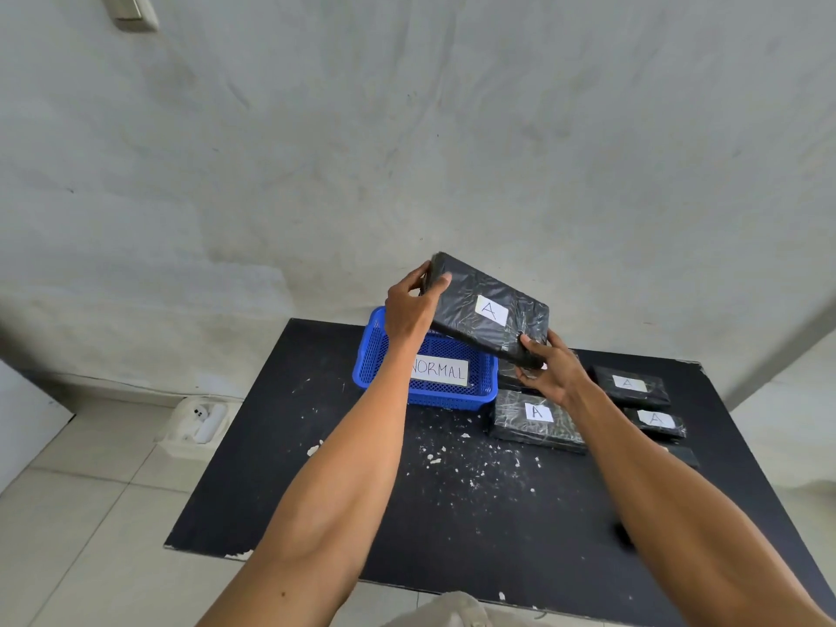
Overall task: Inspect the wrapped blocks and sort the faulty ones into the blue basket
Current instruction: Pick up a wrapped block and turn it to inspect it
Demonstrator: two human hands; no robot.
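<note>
inspection seems the reason the wrapped block (461,305) is held clear of the desk (316,491), above the blue basket (375,355): tilted so its "a" label (491,310) faces the camera. left grip (409,305) curls round the far upper end, right grip (549,371) clamps the near lower end. its long axis slopes from upper left to lower right. other blocks (538,420) lie on the desk at right.
</note>
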